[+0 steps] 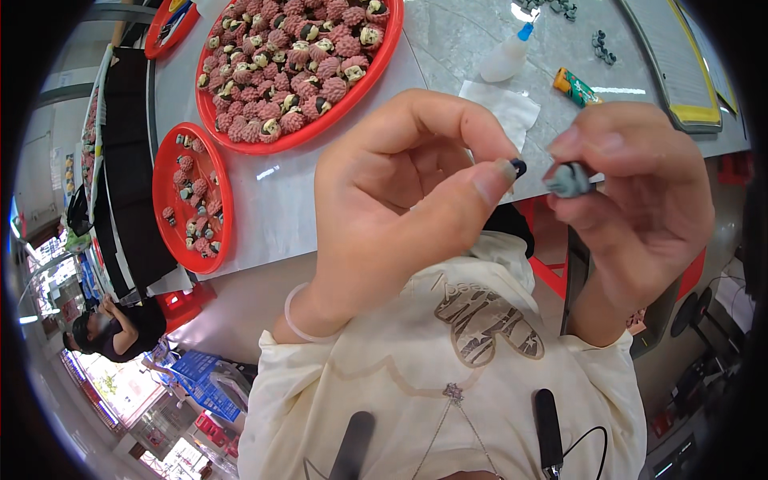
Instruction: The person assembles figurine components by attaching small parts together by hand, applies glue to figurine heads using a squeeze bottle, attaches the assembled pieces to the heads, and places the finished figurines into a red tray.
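My left hand is raised above the table's near edge, thumb and forefinger pinched on a tiny dark piece, dark blue or black. Facing it, my right hand grips a small grey-green moulded figure with a dark band between thumb and fingertips. A narrow gap separates the two pieces. Behind my hands, a white squeeze bottle with a blue tip lies by a white tissue. A green and orange tube rests to their right.
A large red tray is heaped with pink and cream figures. Beside it, a smaller red tray holds several pink and grey ones. More grey pieces lie on the far table. A yellow-edged frame is at right. Another person is far left.
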The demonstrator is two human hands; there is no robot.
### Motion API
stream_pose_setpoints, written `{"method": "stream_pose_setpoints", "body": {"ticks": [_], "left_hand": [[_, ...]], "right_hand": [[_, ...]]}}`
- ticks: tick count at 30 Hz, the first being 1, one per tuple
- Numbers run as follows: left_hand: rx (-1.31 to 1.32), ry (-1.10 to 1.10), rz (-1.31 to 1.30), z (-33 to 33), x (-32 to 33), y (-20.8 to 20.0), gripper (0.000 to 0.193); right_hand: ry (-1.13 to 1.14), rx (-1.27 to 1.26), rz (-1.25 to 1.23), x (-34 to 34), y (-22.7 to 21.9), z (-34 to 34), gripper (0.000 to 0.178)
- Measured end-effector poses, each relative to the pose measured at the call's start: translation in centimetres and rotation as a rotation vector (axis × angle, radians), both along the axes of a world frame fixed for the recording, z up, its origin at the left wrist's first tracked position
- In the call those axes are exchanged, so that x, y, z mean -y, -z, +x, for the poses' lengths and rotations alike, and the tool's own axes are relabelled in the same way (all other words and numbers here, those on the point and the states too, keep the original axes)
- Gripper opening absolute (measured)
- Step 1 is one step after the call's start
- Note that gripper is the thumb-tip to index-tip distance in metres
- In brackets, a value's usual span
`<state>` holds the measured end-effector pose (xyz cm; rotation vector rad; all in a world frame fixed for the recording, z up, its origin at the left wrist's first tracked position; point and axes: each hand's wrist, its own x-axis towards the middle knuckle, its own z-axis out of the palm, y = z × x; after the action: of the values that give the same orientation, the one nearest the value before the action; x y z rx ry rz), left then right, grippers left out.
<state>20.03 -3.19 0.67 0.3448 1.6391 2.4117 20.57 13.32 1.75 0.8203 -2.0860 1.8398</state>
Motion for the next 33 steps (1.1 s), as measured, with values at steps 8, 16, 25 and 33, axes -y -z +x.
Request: {"method": "stream_pose_setpoints", "body": {"ticks": [8, 16, 25, 33], "left_hand": [[-0.092, -0.060, 0.018, 0.5, -0.2, 0.2, 0.018], [-0.400, -0.035, -0.200, -0.3, 0.4, 0.7, 0.022], [-0.937, -0.189, -0.466, -2.1, -0.1, 1.0, 0.023], [-0.817, -0.061, -0.602, -3.0, -0.2, -0.3, 0.029]], "right_hand": [[0.119, -0.153, 0.101, 1.3, 0.9, 0.5, 0.026], [0.069, -0.255, 0.025, 0.6, 1.8, 0.0, 0.017], [-0.117, 0.295, -0.544, 0.4, 3.6, -0.4, 0.018], [-0.129, 0.462, -0.625, -2.4, 4.0, -1.7, 0.021]]}}
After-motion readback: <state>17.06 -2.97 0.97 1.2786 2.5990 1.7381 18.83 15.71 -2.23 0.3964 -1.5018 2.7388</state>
